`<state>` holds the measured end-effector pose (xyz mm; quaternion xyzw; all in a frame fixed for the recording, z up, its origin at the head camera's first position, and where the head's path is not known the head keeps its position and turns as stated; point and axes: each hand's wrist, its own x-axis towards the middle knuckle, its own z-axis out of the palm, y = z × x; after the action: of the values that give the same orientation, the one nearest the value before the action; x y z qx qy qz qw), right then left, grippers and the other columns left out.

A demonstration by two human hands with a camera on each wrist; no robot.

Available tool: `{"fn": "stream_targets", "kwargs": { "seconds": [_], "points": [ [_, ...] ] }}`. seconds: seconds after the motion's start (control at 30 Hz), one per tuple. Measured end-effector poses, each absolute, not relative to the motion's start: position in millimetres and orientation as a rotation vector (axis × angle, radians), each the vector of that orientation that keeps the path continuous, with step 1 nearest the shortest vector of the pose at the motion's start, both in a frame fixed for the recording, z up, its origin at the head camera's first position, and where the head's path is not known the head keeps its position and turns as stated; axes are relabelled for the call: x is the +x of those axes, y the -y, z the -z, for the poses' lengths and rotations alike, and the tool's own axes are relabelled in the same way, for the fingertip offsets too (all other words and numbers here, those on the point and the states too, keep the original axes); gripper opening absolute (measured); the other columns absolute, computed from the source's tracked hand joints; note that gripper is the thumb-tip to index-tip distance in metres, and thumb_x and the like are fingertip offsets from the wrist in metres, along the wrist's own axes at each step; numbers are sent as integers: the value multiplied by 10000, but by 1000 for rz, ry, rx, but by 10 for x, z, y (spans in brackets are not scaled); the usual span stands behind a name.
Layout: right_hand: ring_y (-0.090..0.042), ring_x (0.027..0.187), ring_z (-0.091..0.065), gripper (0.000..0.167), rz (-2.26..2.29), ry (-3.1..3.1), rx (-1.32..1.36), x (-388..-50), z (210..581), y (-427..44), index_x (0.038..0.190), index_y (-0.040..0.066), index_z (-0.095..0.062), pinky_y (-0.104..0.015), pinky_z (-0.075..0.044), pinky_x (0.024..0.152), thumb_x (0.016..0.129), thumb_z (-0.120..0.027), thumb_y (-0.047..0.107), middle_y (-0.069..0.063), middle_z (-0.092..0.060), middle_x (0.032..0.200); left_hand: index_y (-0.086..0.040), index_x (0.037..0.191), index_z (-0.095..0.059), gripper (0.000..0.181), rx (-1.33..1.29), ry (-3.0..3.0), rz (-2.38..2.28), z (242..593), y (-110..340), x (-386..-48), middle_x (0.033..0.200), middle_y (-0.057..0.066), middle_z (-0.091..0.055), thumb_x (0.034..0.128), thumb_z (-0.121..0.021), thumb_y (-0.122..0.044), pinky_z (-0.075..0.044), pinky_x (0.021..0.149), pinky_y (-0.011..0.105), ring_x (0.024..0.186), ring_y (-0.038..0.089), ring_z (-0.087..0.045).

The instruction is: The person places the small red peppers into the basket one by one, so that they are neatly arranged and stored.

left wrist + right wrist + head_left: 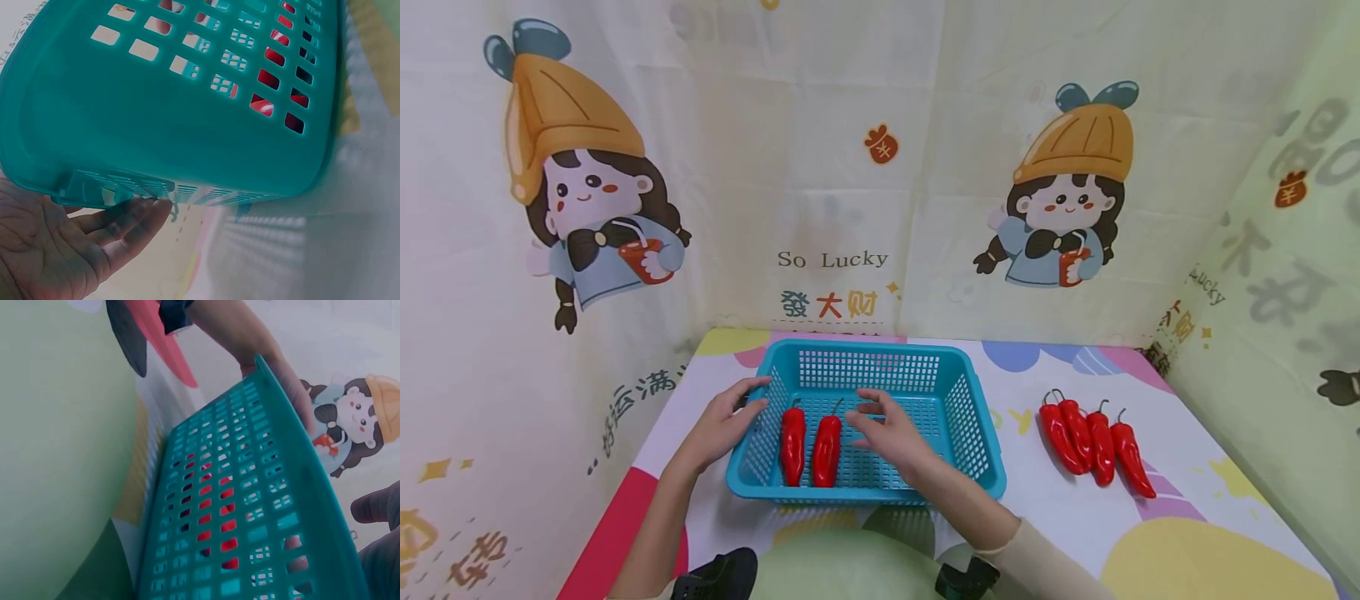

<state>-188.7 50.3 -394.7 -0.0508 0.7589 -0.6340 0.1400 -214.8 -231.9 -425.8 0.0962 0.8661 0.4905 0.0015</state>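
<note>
A blue-green plastic basket (880, 495) holds two red peppers, one (792, 446) near its left wall and one (827, 451) just right of it, stems toward the back. My left hand (718, 425) rests on the basket's left rim; in the left wrist view that hand (81, 244) has its fingers at the outside of the basket wall (125, 125). Over the basket's middle, my right hand (891, 433) hangs with fingers slightly bent and nothing in them, right of the second pepper. In the right wrist view, part of my right hand (381, 544) shows beyond the rim.
Several red peppers (1101, 446) lie side by side on the patterned table (1022, 533), right of the basket. A printed curtain (925, 208) hangs behind the table and along both sides.
</note>
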Motion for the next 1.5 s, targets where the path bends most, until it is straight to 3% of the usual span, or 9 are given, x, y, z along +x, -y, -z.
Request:
{"fn": "stream_targets", "kwargs": {
  "seconds": [0.83, 1.07, 1.5],
  "points": [
    [-348, 1320, -546, 600, 1930, -2288, -175, -1777, 3793, -927, 1535, 124, -398, -463, -542, 1016, 1022, -630, 331, -156, -482, 1487, -42, 1529, -428, 538, 299, -2733, -1526, 4246, 2307, -2147, 1555, 266, -412, 1031, -577, -178, -562, 949, 550, 1374, 496, -439],
    [-356, 1329, -542, 576, 1957, -2302, -196, -1722, 3765, -1011, 1527, 124, -404, -504, -512, 1046, 1025, -630, 292, -161, -483, 1479, -55, 1528, -435, 527, 332, -2759, -1485, 4279, 2334, -2154, 1538, 267, -436, 1034, -573, -175, -569, 938, 547, 1341, 489, -477],
    [-349, 1341, -532, 560, 1977, -2317, -200, -1644, 3714, -1138, 1514, 123, -416, -478, -518, 1046, 1027, -626, 302, -164, -498, 1475, -157, 1592, -332, 670, 364, -2736, -1425, 4331, 2414, -2161, 1550, 282, -398, 996, -636, -205, -611, 842, 522, 1358, 536, -430]
  ]
}}
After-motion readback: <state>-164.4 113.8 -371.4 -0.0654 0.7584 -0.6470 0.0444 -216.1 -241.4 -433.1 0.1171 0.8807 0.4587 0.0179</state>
